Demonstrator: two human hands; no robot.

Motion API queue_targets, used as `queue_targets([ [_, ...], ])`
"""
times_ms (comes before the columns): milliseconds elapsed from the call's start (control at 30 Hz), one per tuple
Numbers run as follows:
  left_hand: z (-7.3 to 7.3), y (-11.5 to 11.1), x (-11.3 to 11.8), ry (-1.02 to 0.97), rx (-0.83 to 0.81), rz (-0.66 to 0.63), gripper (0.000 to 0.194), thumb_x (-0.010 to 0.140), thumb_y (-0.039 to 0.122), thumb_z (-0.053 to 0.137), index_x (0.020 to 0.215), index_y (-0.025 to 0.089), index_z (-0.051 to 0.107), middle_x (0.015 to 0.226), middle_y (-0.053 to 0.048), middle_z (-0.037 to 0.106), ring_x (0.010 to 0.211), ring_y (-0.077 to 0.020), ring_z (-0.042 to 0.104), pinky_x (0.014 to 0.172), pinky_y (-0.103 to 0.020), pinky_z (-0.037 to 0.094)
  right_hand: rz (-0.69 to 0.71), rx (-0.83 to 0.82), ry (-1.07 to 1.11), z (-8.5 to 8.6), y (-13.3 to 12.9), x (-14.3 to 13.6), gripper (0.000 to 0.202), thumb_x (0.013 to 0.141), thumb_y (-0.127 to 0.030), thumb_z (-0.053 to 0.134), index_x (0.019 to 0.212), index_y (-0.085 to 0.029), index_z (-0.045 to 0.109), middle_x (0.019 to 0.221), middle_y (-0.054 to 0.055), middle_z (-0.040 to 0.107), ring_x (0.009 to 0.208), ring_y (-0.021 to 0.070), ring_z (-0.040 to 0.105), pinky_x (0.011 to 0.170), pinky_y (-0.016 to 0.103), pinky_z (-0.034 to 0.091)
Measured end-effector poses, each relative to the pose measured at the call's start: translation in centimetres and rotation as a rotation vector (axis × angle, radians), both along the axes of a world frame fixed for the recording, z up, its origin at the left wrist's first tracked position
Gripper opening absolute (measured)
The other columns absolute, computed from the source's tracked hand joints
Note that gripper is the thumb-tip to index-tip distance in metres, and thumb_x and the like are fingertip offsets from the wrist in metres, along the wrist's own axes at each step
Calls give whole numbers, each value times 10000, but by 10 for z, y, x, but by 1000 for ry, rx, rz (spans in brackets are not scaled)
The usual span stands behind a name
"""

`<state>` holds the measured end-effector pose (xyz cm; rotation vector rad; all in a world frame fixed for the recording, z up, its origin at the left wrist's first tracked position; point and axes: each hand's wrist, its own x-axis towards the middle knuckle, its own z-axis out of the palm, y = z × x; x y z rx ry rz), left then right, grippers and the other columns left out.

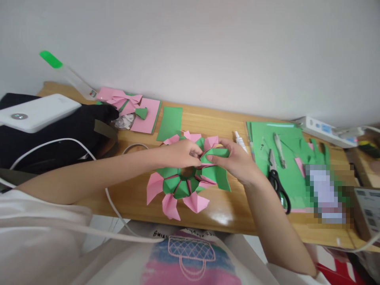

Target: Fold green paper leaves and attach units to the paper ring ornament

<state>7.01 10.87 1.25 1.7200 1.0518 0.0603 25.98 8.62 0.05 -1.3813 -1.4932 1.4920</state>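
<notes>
A ring-shaped paper wreath (pixel 177 187) of folded green pieces with pink petal-like flaps lies before me near the table's front edge. My left hand (pixel 185 153) reaches over its upper left part, fingers bent and pinching the ring near a green fold. Between the thumb and fingers of my right hand (pixel 234 160) is a folded green paper piece (pixel 218 153) on the ring's right side. Under that side a flat green flap (pixel 221 178) sticks out. My left fingertips are partly hidden behind the folds.
Black-handled scissors (pixel 277 186) and a craft knife (pixel 279 149) lie on green sheets (pixel 261 134) at right. A glue tube (pixel 240 140) is behind my right hand. Pink paper (pixel 148 114), a green sheet (pixel 170 122), a black bag (pixel 89 122) and a power bank (pixel 41 111) are at left. A white cable (pixel 111 198) crosses the table edge.
</notes>
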Motion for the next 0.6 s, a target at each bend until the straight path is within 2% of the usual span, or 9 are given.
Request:
queue_targets([
  [133, 3, 0, 1, 62, 67, -39, 211, 818, 261, 510, 664, 166, 620, 663, 4, 665, 618, -138, 606, 536, -231, 405, 2, 11, -65, 2, 1, -3, 289, 674, -212, 703, 962, -201, 684, 1041, 34, 745, 892, 206, 693, 781, 339, 538],
  [233, 5, -3, 1, 136, 185, -82, 248, 852, 285, 516, 659, 162, 611, 621, -5, 614, 588, -148, 567, 521, -252, 363, 13, 36, -131, 3, 3, -5, 285, 680, -179, 687, 964, -202, 686, 1010, 26, 747, 861, 193, 690, 768, 328, 536],
  [433, 9, -14, 3, 246, 454, -198, 287, 945, 361, 503, 870, 136, 666, 872, -85, 676, 776, -229, 624, 688, -322, 429, 24, 72, -183, 8, 2, -6, 281, 672, -128, 661, 940, -203, 700, 951, 7, 744, 867, 197, 682, 814, 340, 521],
  [600, 7, -20, 5, 315, 558, -287, 337, 981, 367, 460, 916, 106, 664, 854, -107, 663, 795, -263, 635, 732, -363, 451, 47, 74, -169, 12, -1, -7, 319, 704, -111, 630, 1006, -187, 702, 1025, 24, 736, 960, 200, 674, 878, 341, 504],
])
